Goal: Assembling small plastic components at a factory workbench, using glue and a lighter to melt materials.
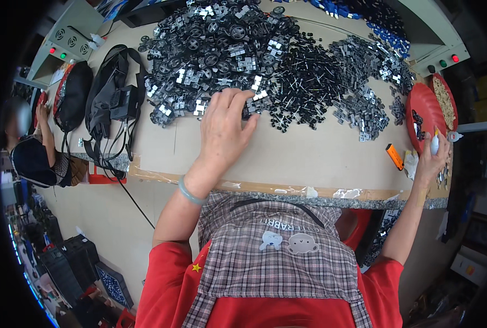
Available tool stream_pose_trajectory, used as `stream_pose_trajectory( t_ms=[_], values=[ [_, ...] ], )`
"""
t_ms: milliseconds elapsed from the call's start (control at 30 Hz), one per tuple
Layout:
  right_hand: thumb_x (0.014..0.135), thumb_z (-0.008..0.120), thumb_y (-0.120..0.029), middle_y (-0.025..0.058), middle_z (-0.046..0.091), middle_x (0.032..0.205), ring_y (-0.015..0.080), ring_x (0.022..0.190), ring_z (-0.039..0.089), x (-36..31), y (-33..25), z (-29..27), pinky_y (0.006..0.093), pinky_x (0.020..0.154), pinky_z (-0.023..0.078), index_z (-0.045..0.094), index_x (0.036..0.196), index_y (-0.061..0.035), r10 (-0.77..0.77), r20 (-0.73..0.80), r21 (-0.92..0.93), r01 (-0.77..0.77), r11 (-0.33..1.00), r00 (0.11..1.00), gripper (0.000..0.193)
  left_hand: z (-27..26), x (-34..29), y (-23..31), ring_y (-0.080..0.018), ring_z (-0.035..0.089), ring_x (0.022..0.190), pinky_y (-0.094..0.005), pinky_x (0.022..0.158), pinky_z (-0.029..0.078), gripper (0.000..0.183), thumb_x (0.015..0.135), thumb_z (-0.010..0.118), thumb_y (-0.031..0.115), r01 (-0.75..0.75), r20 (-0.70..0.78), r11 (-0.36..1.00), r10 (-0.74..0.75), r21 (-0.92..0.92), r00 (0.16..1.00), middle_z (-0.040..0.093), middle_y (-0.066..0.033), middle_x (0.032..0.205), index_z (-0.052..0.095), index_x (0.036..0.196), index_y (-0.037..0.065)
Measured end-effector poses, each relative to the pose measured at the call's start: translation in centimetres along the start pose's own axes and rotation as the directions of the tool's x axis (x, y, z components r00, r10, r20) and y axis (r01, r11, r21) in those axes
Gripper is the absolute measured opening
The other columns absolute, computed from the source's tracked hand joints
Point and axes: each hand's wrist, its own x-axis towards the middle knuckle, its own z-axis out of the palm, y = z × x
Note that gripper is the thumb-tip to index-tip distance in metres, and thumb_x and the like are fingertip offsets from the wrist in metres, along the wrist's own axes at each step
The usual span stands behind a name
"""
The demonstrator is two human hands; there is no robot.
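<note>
My left hand (pixel 224 128) lies palm down at the near edge of a heap of small black and silver wheeled plastic parts (pixel 216 49). Its fingers reach onto the heap with the thumb apart, and I see nothing held in them. At the far right, my right hand (pixel 434 161) is closed around a small white squeeze bottle (pixel 434 144) with a yellow tip. The bottle is beside a red scalloped dish (pixel 427 109) with a few dark parts in it.
Black axle parts (pixel 306 76) and grey pieces (pixel 364 115) lie in heaps to the right. An orange box cutter (pixel 394 157) is near the dish. Black bags (pixel 112 93) and a cable lie left. Another person (pixel 41 142) sits at the far left.
</note>
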Motion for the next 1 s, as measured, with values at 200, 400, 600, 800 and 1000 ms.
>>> stream_pose_trajectory(
  t_ms=[200, 400, 600, 800, 1000],
  values=[
    [0.084, 0.067, -0.011, 0.0126, 0.056, 0.1, 0.0266, 0.092, 0.057, -2.7, -5.1, -0.1, 0.0372, 0.08, 0.047, 0.064, 0.103, -0.002, 0.029, 0.107, 0.203, -0.05, 0.978, 0.994, 0.021, 0.9, -0.1, 0.0, -0.0241, 0.058, 0.079, -0.0361, 0.067, 0.048, 0.019, 0.073, 0.07, 0.006, 0.08, 0.019, 0.994, -0.082, 0.08, 0.996, 0.058, -0.0063, 0.086, 0.058, 0.088, 0.005],
    [0.076, 0.064, 0.006, 0.0116, 0.054, 0.1, 0.0248, 0.091, 0.056, -4.7, -10.2, -0.5, 0.0336, 0.081, 0.047, 0.065, 0.102, -0.0033, -0.059, 0.247, 0.334, -0.028, 0.942, 0.967, 0.027, 0.8, -0.6, -0.5, -0.0228, 0.06, 0.072, -0.0331, 0.062, 0.05, 0.015, 0.076, 0.065, 0.002, 0.108, -0.028, 0.994, -0.108, -0.015, 0.994, 0.059, -0.0082, 0.082, 0.058, 0.089, 0.004],
    [0.073, 0.066, 0.005, 0.0105, 0.057, 0.099, 0.0239, 0.092, 0.058, -6.6, -14.7, 1.1, 0.0323, 0.081, 0.046, 0.065, 0.098, -0.0036, -0.065, 0.34, 0.514, -0.127, 0.848, 0.938, 0.027, -0.4, 0.0, -0.7, -0.0119, 0.06, 0.074, -0.0243, 0.064, 0.052, 0.027, 0.082, 0.059, -0.004, 0.271, -0.008, 0.872, -0.3, -0.407, 0.954, 0.061, -0.0065, 0.087, 0.061, 0.108, 0.005],
    [0.072, 0.068, 0.001, 0.0131, 0.061, 0.11, 0.0239, 0.104, 0.058, -6.6, -22.6, 1.6, 0.0329, 0.09, 0.043, 0.063, 0.108, -0.0019, -0.209, 0.592, 0.752, -0.44, 0.491, 0.778, 0.037, -2.7, -2.4, 2.1, -0.0107, 0.059, 0.079, -0.0234, 0.066, 0.051, 0.03, 0.083, 0.06, 0.0, 0.306, 0.123, 0.69, -0.302, -0.656, 0.945, 0.058, -0.0036, 0.09, 0.059, 0.112, 0.008],
    [0.072, 0.064, 0.001, 0.0155, 0.06, 0.103, 0.0293, 0.094, 0.058, -7.9, -21.8, 1.4, 0.0376, 0.084, 0.046, 0.06, 0.104, 0.0042, -0.391, 0.53, 0.786, -0.262, 0.561, 0.753, 0.032, -0.8, -3.3, 3.6, -0.0239, 0.054, 0.073, -0.0347, 0.064, 0.048, 0.036, 0.074, 0.059, 0.006, -0.413, -0.153, 0.846, 0.383, -0.337, 0.911, 0.051, -0.0091, 0.08, 0.056, 0.109, -0.001]
  ],
)
